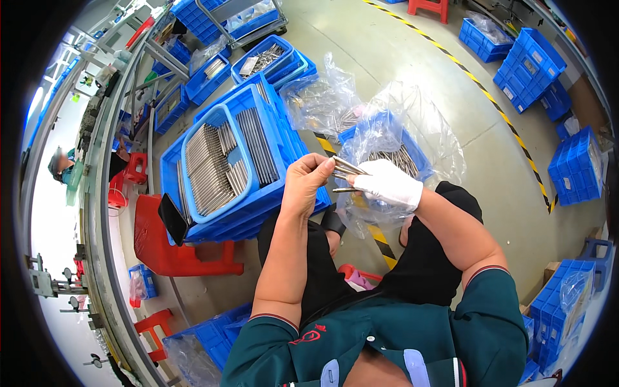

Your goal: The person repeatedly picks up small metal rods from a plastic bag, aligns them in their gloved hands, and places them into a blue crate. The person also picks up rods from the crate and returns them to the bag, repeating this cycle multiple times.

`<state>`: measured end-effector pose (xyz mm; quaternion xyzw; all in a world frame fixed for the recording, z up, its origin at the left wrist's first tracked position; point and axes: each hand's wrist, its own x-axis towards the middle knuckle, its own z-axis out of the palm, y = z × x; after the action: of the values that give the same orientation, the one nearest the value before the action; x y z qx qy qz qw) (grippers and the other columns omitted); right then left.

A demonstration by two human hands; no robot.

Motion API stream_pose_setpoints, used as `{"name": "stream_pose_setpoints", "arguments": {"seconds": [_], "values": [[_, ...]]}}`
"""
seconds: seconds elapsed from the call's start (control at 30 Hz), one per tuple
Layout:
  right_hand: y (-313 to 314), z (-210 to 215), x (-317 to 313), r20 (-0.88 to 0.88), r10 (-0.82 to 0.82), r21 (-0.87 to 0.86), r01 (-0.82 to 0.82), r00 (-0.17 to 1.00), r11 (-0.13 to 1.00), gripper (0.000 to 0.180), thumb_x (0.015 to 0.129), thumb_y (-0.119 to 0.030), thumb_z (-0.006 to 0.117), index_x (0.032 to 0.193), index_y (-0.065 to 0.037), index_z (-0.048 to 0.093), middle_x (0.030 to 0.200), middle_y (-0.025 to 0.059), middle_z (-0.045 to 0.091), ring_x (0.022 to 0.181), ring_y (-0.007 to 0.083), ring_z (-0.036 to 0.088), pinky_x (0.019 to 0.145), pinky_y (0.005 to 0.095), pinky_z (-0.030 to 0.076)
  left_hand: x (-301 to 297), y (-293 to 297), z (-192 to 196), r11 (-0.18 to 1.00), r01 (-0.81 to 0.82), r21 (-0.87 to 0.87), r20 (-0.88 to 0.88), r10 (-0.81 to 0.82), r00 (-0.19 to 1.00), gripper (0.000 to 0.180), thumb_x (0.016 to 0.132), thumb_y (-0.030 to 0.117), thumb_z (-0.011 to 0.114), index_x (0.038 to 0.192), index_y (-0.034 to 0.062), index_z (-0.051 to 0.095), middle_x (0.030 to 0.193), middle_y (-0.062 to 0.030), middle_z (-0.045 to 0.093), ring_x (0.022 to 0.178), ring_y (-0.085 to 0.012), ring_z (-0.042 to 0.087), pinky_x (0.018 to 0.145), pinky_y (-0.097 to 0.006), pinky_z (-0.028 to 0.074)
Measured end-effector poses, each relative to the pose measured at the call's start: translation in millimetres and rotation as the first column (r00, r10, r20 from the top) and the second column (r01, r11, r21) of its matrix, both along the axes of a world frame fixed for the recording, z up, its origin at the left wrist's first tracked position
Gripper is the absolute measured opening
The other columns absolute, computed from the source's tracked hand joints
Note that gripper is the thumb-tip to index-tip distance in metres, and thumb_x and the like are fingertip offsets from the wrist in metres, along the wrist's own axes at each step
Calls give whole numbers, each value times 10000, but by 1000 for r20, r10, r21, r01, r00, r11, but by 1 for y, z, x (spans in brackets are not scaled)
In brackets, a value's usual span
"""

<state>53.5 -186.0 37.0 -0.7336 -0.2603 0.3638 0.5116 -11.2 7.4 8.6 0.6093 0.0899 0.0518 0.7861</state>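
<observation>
My bare left hand (308, 178) pinches the tip of a thin metal rod (343, 165) between thumb and fingers. Wearing a white glove, my right hand (387, 185) grips the other ends of several such rods, and one sticks out lower down toward the left. Below and beyond the glove, a blue crate (420, 155) lined with clear plastic film (445, 138) holds a loose heap of rods (401, 160). To the left, a light-blue tub (236, 122) carries neat rows of metal rods (209, 161). Darker, longer rods (256, 145) lie alongside the tub.
The tub rests on stacked blue crates (284, 193), beside a red stool (151, 235). Another tub of metal parts (265, 59) stands farther off. Blue crates (529, 68) line the right side, past yellow-black floor tape (480, 87). A person (63, 166) is at the far left.
</observation>
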Motion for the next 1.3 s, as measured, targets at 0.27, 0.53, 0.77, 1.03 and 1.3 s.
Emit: {"name": "stream_pose_setpoints", "arguments": {"seconds": [0.27, 0.53, 0.77, 1.03, 1.3], "values": [[0, 3, 0, 112, 3, -20, 0, 994, 1000, 417, 875, -413, 542, 775, -18, 636, 651, 78, 558, 627, 168, 520, 595, 303, 407, 0, -10, -5, 886, 22, -464, -47, -50, 998, 147, 855, 171, 667, 838, 27, 645, 770, -18, 609, 642, -86, 472, 594, -246, 388], [-1, 0, 3, 240, 17, -31, -9, 971, 999, 421, 886, -413, 512, 793, -20, 633, 680, 105, 598, 649, 227, 564, 632, 339, 433, 2, -6, -9, 826, 130, -548, -32, -177, 984, 128, 870, 165, 638, 916, 46, 633, 855, -38, 641, 762, -119, 569, 694, -273, 436], [1, -3, 3, 239, -27, -37, 37, 971, 999, 435, 874, -437, 522, 771, -30, 639, 681, 112, 600, 660, 238, 570, 634, 341, 433, 1, -9, -20, 890, 63, -452, -35, -88, 996, 150, 878, 180, 630, 946, 47, 632, 882, -51, 649, 800, -143, 582, 753, -305, 446], [2, -8, 8, 167, -28, -36, 34, 986, 999, 396, 861, -405, 562, 762, -28, 633, 656, 56, 574, 623, 145, 517, 594, 290, 411, -1, -13, -1, 998, -59, -5, 39, 59, 998, 174, 860, 164, 664, 936, 7, 667, 858, -18, 647, 797, -76, 540, 771, -235, 404], [-2, -1, 8, 211, 45, -85, -27, 976, 996, 379, 870, -385, 569, 779, -21, 620, 651, 59, 571, 605, 134, 516, 586, 282, 418, 3, 0, 1, 987, -158, -23, 77, 159, 984, 168, 870, 140, 646, 927, -17, 661, 872, -54, 664, 773, -86, 544, 714, -221, 411]]}}
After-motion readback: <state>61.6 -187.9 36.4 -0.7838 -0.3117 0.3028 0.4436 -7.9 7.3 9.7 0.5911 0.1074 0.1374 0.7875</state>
